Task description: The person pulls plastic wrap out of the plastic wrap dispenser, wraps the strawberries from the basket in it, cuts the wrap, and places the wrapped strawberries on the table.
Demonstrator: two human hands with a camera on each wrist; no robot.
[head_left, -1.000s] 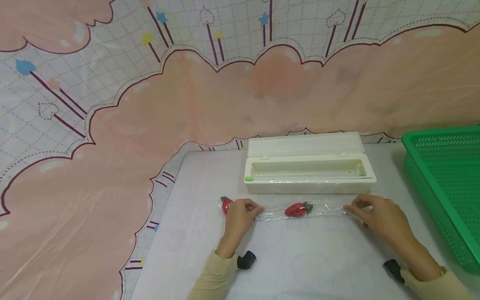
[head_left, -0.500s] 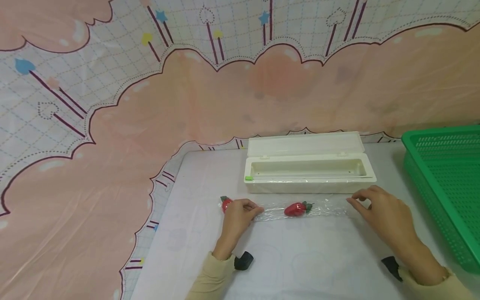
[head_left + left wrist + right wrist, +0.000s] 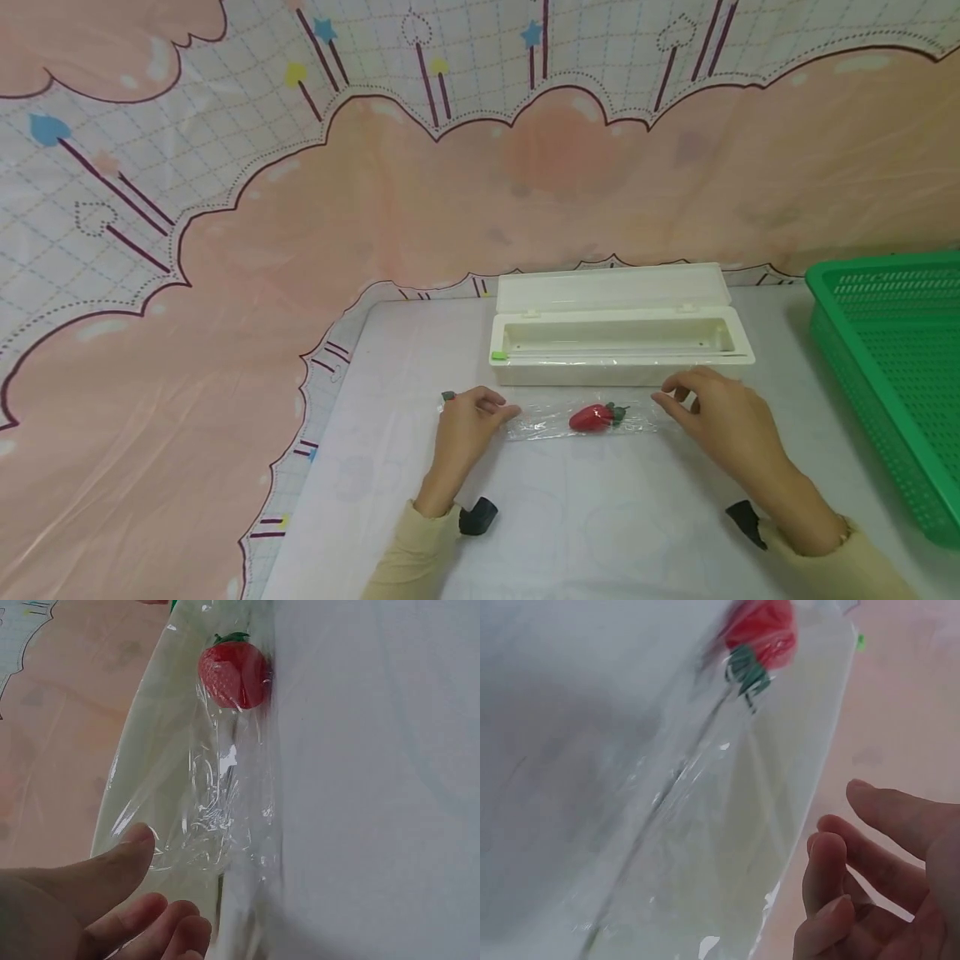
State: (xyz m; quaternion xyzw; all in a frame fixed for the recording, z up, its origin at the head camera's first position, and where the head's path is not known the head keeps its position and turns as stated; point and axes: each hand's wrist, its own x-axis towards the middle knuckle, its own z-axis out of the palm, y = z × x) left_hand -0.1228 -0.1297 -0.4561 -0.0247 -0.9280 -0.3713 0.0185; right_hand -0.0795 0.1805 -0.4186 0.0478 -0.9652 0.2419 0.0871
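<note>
A red strawberry (image 3: 592,417) with green leaves lies under a strip of clear plastic wrap (image 3: 546,421) on the white table. At the strip's left part is my left hand (image 3: 467,423); in the left wrist view its thumb and loosely bent fingers stand apart beside the wrap, with nothing pinched. Green leaves (image 3: 448,396) of a second strawberry peek out behind this hand, the rest being hidden. My right hand (image 3: 720,417) hovers by the strip's right end. Its thumb and fingers are apart and hold nothing in the right wrist view.
Behind the strip stands a long white wrap dispenser box (image 3: 622,375), its lid (image 3: 611,287) raised and a small green slider (image 3: 498,356) at its left. A green perforated basket (image 3: 862,375) sits at the right. Patterned cloth (image 3: 375,192) covers the background.
My right hand has let go of the wrap's right end, lifted back, then shifted left. My left hand has slid slightly left, covering more of the second strawberry.
</note>
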